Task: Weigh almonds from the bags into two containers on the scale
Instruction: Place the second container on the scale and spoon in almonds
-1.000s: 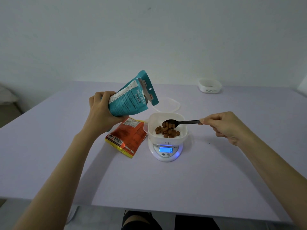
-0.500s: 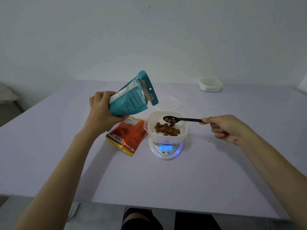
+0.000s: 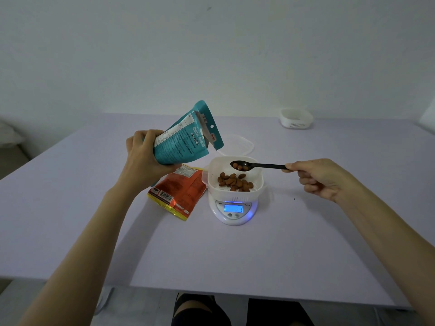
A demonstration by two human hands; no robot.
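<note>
My left hand [image 3: 143, 158] grips a teal almond bag [image 3: 186, 140], tilted with its open top toward the right. A white container [image 3: 235, 182] with several almonds [image 3: 234, 181] in it stands on a round white scale [image 3: 234, 211] whose blue display is lit. My right hand [image 3: 320, 177] pinches the handle of a black spoon [image 3: 254, 165]. The spoon's bowl hovers over the container's far rim and holds a few almonds. An orange almond bag [image 3: 181, 191] lies flat on the table just left of the scale.
A clear lid [image 3: 237, 145] lies behind the scale. A second white container [image 3: 296, 118] stands at the far right of the lilac table [image 3: 282, 255]. My knees show below the table's near edge.
The spoon has risen out of the container and drawn slightly right, with fewer almonds in it; more almonds lie in the container. The teal bag has stayed put.
</note>
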